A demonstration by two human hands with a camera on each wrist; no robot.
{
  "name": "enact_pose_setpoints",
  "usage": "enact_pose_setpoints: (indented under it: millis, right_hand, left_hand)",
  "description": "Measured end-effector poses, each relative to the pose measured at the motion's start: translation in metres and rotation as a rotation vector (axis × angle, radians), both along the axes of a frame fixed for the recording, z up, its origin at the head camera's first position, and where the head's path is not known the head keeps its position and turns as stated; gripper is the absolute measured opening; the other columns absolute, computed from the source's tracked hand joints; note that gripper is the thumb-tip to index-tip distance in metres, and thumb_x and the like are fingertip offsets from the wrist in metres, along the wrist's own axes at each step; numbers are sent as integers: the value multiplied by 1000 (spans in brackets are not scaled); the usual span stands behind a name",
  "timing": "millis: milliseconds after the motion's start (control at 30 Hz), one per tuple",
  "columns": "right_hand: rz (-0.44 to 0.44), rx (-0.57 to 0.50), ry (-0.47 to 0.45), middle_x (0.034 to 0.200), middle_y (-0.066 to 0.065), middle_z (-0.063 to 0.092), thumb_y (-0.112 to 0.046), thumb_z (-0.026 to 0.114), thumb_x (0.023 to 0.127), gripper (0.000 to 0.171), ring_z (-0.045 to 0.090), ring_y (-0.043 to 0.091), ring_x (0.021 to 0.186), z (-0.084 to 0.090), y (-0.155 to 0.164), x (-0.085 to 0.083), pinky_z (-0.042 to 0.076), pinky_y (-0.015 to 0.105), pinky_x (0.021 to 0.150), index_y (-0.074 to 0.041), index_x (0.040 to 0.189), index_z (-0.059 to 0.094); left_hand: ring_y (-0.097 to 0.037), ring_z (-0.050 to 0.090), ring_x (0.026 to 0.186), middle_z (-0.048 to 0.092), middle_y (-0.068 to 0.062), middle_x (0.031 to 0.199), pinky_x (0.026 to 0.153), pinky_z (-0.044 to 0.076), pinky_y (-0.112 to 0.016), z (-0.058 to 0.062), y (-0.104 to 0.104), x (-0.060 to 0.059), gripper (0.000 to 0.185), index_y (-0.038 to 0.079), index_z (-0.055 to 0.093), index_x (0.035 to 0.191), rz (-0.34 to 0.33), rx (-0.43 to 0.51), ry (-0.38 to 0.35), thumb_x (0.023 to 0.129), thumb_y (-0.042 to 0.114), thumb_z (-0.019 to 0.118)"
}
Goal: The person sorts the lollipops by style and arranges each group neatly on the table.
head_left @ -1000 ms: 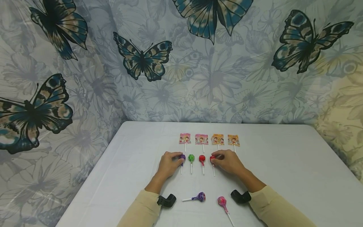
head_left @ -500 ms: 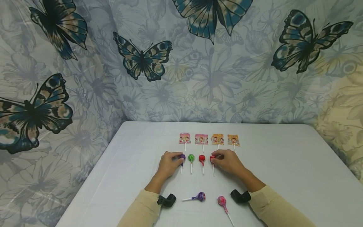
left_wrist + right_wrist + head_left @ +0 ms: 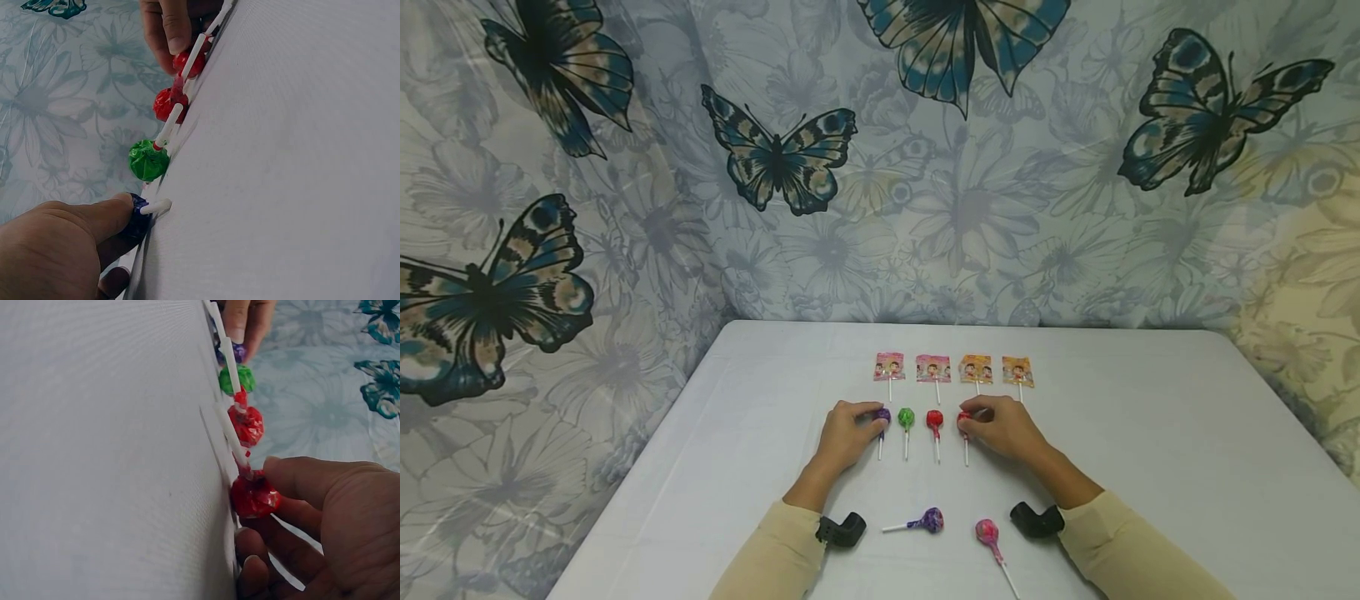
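My left hand (image 3: 845,435) pinches the head of a purple lollipop (image 3: 139,215) between thumb and fingers, at the left end of a row. At the row's right end my right hand (image 3: 1004,426) pinches a red lollipop (image 3: 255,495) by its wrapped head. Between the two hands lie a green lollipop (image 3: 906,419) and another red lollipop (image 3: 934,419), sticks pointing toward me. Both wrists wear a black strapped device, and the fingers partly cover the two held heads.
Behind the row lie two pink-wrapped lollipops (image 3: 889,367) and two orange-wrapped lollipops (image 3: 976,368). Closer to me, a second purple lollipop (image 3: 932,520) lies sideways and a pink lollipop (image 3: 987,532) slants. The white table (image 3: 1165,433) meets a butterfly-patterned backdrop (image 3: 970,208).
The red lollipop in my right hand has shifted very slightly to the right. My left hand keeps its pinch on the purple one, and the other lollipops stay put.
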State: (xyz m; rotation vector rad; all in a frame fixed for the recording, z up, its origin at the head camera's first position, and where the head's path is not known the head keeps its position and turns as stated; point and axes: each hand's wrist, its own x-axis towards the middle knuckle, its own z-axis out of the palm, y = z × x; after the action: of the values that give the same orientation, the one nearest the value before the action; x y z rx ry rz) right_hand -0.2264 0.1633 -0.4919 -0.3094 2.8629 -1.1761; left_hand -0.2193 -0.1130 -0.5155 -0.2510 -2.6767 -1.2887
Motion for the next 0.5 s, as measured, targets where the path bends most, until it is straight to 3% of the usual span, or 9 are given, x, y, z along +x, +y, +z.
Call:
enact_pose_setpoints:
  millis: [500]
  right_hand:
    - [13,-48,-6,94,-1,68,-24,77,84,29,61,17,84,2,5,2,47,34,69,-9,108,72]
  left_hand:
    - [-30,57,107,65,-7,107,93,43,-47,1,0,1,27,10,74,110,-6,-5,7,83,17,77]
